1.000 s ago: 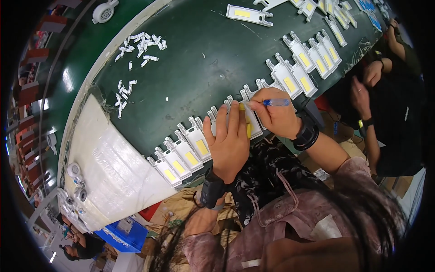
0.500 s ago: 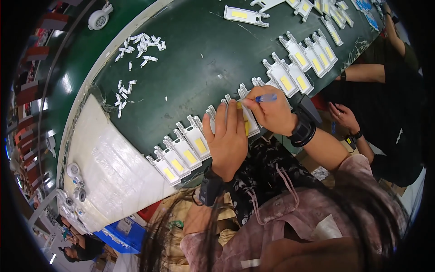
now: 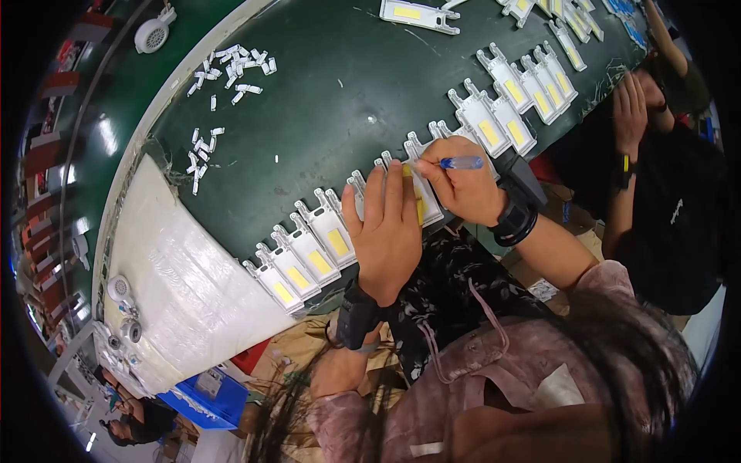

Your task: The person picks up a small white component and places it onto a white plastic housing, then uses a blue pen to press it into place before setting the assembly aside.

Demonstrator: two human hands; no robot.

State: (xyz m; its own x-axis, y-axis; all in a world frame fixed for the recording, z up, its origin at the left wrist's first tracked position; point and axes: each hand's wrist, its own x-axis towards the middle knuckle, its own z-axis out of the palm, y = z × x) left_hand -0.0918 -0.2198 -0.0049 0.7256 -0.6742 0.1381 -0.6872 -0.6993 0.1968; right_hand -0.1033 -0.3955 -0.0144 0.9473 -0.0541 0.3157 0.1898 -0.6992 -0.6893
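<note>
My left hand [image 3: 384, 231] lies flat with its fingers stretched out, pressing on the white plastic plates in the row and a yellow strip [image 3: 420, 209]. Beside its fingertips my right hand [image 3: 465, 181] is closed round a small screwdriver [image 3: 462, 163] with a clear blue handle. The screwdriver's thin end points left, toward the plate under my left fingertips; its tip is too small to make out. White plates [image 3: 315, 248] with yellow rectangles and forked ends run side by side along the table's near edge, partly covered by my hands.
Small white pieces [image 3: 245, 65] lie scattered at the table's far left. More plates [image 3: 505, 81] stand to the right, and a loose one [image 3: 419, 15] lies at the back. A wrapped white board [image 3: 185, 285] covers the left corner. A co-worker's hand [image 3: 631, 108] is on the right.
My right hand keeps the screwdriver at nearly the same spot, its handle shifted slightly right. The co-worker's hand at the right has risen toward the table's far side. The view has shifted slightly.
</note>
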